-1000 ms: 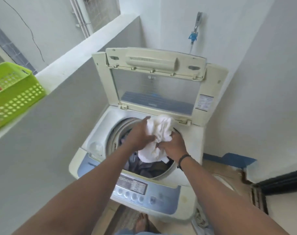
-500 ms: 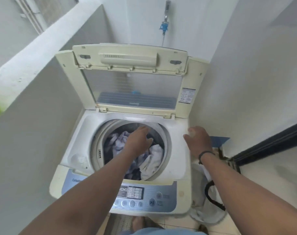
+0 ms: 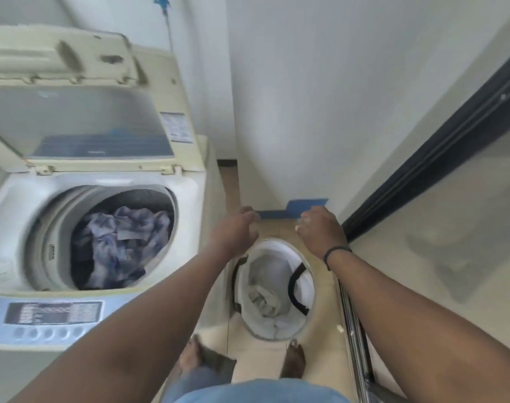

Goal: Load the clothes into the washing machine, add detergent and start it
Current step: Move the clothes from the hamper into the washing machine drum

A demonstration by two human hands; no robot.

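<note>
Both hands (image 3: 233, 237) (image 3: 320, 231) empty, grip apart, over laundry bag (image 3: 301, 330) at 3 o'clock of washer (image 3: 189, 199); clothes (image 3: 262, 295) soft, light — bunch mid-fold.

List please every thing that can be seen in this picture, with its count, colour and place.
washing machine: one, cream and white, left side, lid raised.
clothes in drum: a pile, blue and white, inside the machine.
control panel: one, light blue, front edge of the machine.
laundry basket: one, white with black handles, on the floor right of the machine.
clothes in basket: a few, white and grey, at the basket's bottom.
sliding door frame: one, black, right side.
wristband: one, black, on the right wrist.
feet: two, bare, on the floor, bottom centre.
hands: two, empty, left and right above the basket.
</note>
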